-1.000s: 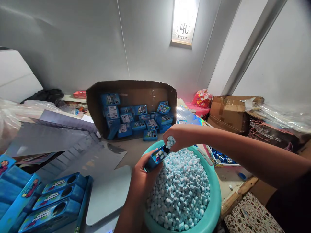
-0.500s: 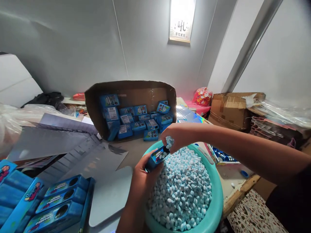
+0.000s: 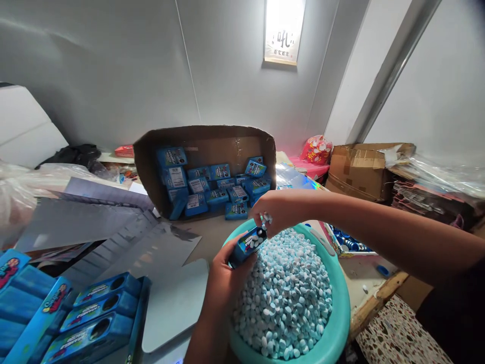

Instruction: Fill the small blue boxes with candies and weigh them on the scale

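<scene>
My left hand [image 3: 231,270] is wrapped round a small blue candy box [image 3: 244,246], tilted so its round opening faces my right hand. My right hand [image 3: 267,215] is curled closed above that opening, with white and pale blue candies [image 3: 266,220] showing at its fingers. Several candies lie on the box's face near the hole. Below both hands is a teal basin [image 3: 341,313], heaped with the same small round candies [image 3: 284,298].
Behind the basin, a cardboard carton [image 3: 212,141] on its side holds many blue boxes. Open blue boxes [image 3: 98,328] stand at lower left beside a pale scale-like plate [image 3: 176,303]. Blue caps [image 3: 346,242] fill a tray at right. A brown carton [image 3: 358,172] sits behind.
The clump of candies at my right fingers has shrunk and loosened, with pieces dropping toward the box's opening. Both hands stay nearly in place; the view shifts slightly.
</scene>
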`<move>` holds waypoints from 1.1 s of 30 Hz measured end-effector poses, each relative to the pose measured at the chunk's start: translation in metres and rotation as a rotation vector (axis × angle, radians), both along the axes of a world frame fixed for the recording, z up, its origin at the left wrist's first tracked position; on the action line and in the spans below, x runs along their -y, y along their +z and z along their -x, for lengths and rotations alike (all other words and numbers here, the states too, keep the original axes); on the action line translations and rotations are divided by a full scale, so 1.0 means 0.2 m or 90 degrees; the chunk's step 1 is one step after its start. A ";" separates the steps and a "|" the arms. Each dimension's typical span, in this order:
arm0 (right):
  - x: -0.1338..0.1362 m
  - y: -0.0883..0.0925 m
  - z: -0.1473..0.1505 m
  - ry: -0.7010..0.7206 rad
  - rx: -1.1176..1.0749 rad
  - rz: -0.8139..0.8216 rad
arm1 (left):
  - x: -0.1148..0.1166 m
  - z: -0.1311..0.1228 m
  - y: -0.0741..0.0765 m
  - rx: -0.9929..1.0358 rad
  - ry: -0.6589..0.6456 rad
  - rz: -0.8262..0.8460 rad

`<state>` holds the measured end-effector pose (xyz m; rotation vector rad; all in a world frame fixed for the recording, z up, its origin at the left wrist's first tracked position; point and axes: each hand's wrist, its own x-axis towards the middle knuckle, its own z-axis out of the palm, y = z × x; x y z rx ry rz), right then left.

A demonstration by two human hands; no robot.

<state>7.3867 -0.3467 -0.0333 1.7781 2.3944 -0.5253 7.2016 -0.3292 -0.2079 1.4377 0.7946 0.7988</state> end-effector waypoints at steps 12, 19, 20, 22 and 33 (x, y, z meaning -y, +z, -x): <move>0.00 -0.16 -0.04 -0.162 -0.386 -0.049 | 0.01 0.01 0.05 -0.018 -0.015 0.009; -0.01 -0.36 0.09 -0.343 -0.925 -0.201 | 0.02 -0.01 0.02 0.005 0.056 0.013; -0.02 -0.37 0.11 -0.352 -0.977 -0.218 | 0.02 -0.01 0.02 0.004 0.052 0.012; -0.03 -0.39 0.14 -0.352 -1.055 -0.244 | 0.01 -0.01 0.02 -0.009 0.028 0.006; -0.01 -0.47 0.14 -0.427 -1.271 -0.275 | 0.06 0.01 0.03 -0.029 0.027 -0.125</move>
